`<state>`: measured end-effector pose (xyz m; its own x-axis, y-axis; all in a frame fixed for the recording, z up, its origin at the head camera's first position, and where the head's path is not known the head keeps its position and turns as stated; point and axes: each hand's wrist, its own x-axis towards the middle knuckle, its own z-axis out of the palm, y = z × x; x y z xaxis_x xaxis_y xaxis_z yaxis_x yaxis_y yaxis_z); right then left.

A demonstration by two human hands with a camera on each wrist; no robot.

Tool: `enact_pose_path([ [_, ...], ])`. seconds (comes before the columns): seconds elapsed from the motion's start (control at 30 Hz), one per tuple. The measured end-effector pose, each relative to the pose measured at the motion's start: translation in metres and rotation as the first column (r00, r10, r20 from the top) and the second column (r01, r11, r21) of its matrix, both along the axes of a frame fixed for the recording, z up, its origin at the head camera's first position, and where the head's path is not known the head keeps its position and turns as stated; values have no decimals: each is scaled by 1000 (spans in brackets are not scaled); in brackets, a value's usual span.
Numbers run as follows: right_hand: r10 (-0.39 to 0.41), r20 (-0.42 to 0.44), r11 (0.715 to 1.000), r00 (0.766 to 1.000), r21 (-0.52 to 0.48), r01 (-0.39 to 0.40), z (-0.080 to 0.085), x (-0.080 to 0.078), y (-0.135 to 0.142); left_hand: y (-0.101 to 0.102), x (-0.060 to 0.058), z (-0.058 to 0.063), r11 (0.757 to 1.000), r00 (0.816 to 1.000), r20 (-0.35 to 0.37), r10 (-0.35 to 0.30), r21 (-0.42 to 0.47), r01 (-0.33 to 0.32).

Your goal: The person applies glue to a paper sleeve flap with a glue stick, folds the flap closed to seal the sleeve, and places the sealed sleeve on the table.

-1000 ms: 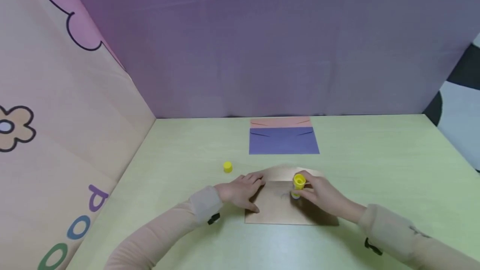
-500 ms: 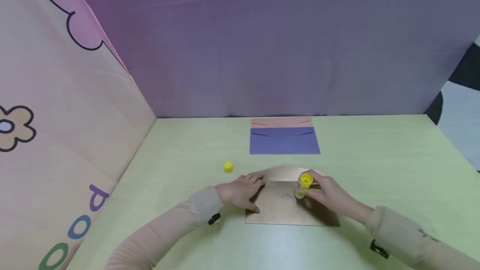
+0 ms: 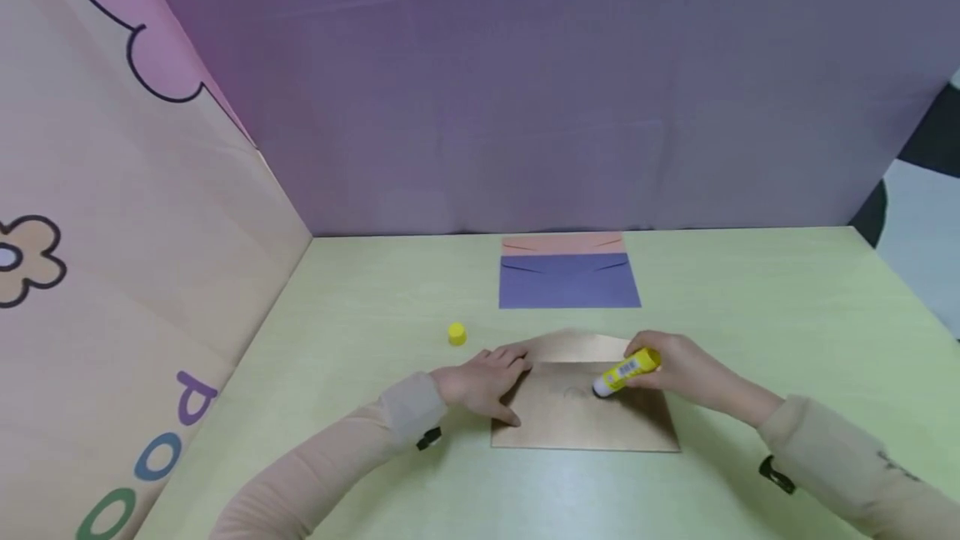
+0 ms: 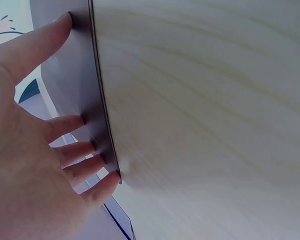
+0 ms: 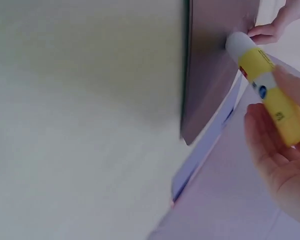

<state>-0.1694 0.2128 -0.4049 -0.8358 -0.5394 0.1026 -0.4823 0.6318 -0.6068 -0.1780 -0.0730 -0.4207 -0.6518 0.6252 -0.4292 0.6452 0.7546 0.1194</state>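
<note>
A brown envelope (image 3: 570, 423) lies on the table with its flap folded up at the far side. My left hand (image 3: 483, 382) rests on its left edge, fingers spread and fairly straight; the left wrist view shows thumb and fingertips touching the brown paper. My right hand (image 3: 678, 365) grips a yellow glue stick (image 3: 628, 367) between thumb and fingers. The stick slants, its white end low at the envelope's surface, right of a faint curved mark. In the right wrist view the glue stick (image 5: 270, 92) meets the brown paper with that white end.
A yellow cap (image 3: 457, 334) stands on the table left of the envelope's flap. Farther back lie a purple envelope (image 3: 570, 283) and a pink envelope (image 3: 562, 243), overlapping. A purple cloth wall (image 3: 480, 107) rises behind the table, and a printed panel (image 3: 172, 232) borders the left.
My right hand has moved right and tipped the glue stick from nearly upright to a strong slant. The left hand and the brown envelope have stayed in place.
</note>
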Motion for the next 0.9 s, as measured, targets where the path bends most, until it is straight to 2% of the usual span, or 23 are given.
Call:
enact_pose_path([
  [0.1, 66, -115, 993, 991, 103, -54, 4, 1, -1, 0, 1, 1, 1000, 1000, 3, 3, 1, -3],
  [0.17, 112, -218, 981, 969, 182, -73, 4, 1, -1, 0, 1, 2, 1000, 1000, 6, 4, 3, -4],
  [0.33, 219, -434, 941, 874, 332, -70, -1, 2, -3, 0, 2, 2, 1000, 1000, 7, 3, 8, -3],
  [0.4, 253, -495, 926, 831, 373, -60, -4, 2, -4, -1, 2, 1, 1000, 1000, 1, -1, 7, 1],
  [0.5, 285, -543, 908, 790, 417, -40, -8, 3, -7, -2, 1, 0, 1000, 1000, -5, -7, 7, 7],
  [0.57, 292, -537, 898, 791, 438, -34, -10, 5, -8, -2, 1, 0, 1000, 1000, -3, -7, 7, 7],
  [0.7, 279, -509, 896, 814, 442, -31, -11, 8, -10, -2, 2, 1, 1000, 1000, 4, -5, 9, 5],
  [0.9, 199, -523, 945, 829, 326, -21, -14, 11, -9, -2, 2, 2, 1000, 1000, 9, -2, 7, 2],
])
